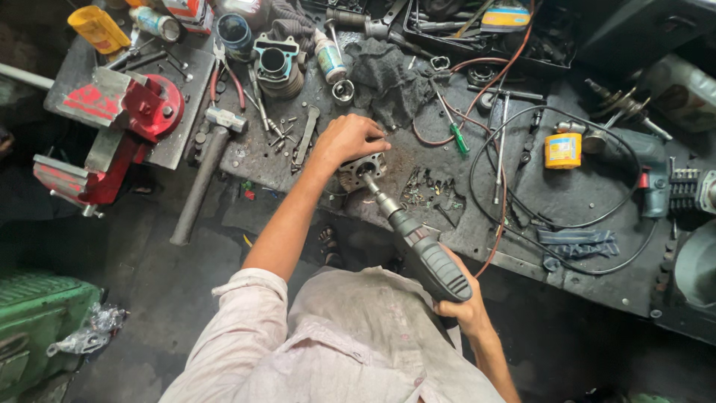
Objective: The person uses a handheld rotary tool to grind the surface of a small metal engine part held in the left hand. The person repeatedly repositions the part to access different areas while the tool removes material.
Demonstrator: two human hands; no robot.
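My left hand [350, 139] presses down on a small grey metal engine part [361, 171] near the front edge of the dark workbench [567, 198]. My right hand [461, 306] grips the black ribbed handle of a grey power tool [418, 242]. The tool slants up and to the left, and its tip sits in the round opening of the metal part. Small screws and bits [432, 186] lie scattered just right of the part.
A red bench vise [123, 123] stands at the left end. A hammer [205, 168], pliers [227, 71], a cylinder block [277, 67], a dark rag [391, 75], a green-handled screwdriver [456, 134], black cables [522, 216], a yellow tin [563, 149] and a drill [641, 168] crowd the bench.
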